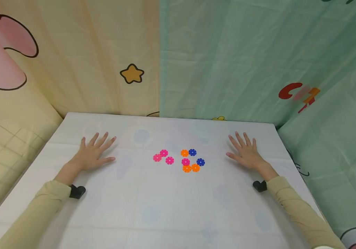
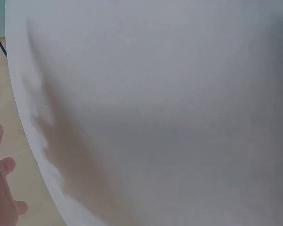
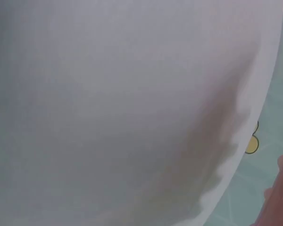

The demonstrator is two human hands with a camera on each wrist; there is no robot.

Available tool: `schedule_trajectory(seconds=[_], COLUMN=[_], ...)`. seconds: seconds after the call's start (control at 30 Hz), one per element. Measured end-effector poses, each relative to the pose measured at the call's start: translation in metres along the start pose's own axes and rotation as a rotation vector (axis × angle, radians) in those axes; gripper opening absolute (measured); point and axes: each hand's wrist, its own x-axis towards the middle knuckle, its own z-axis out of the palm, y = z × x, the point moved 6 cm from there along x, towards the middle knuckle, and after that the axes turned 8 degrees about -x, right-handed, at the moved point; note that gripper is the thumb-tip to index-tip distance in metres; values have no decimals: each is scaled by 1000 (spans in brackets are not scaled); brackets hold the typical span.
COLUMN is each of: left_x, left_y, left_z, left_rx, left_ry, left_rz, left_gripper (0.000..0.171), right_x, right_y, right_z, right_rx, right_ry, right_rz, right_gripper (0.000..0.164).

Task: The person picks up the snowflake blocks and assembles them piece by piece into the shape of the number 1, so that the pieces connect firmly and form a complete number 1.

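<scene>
Several small flower-shaped discs lie flat on the white table. At their left is a loose group of pink discs [image 1: 163, 153]. Right of it, orange discs [image 1: 184, 153], blue discs [image 1: 200, 162] and another pink disc [image 1: 185, 162] make a second cluster. My left hand [image 1: 91, 154], fingers spread and straight, is over the table left of the discs, holding nothing. To their right my right hand [image 1: 247, 153] has its fingers spread likewise and holds nothing. Each wrist view shows only part of its hand at the frame's edge, with a shadow on the cloth.
The white cloth-covered table [image 1: 165, 204] reaches back to a yellow curtain [image 1: 103, 41] on the left and a green curtain [image 1: 227, 55] on the right. Black wrist mounts [image 1: 77, 192] sit at both cuffs. Side curtains hang along the table's left and right edges.
</scene>
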Motion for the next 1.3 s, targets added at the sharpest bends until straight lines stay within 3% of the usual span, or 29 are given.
schedule_trajectory(seconds=[0.17,0.43,0.77,1.03,1.3], left_x=[3,10,29,45,61], left_y=[12,45,78,105,119], left_z=[4,2,8,18,29], left_rx=[0,-46,-111,-270,-430], left_ry=[27,83,219,295,250], left_rz=[24,72,116,87,-21], left_gripper=[82,70,51,38,33], right_x=[3,7,14,20,25], right_y=[-7,-29,-59,-81,-92], right_z=[-2,-6,-8,-5,2], right_rx=[-2,26,114,262,481], right_ry=[34,118,231,241,171], right_rz=[-18,-77,-73,-20,34], right_gripper=[81,72,56,52,45])
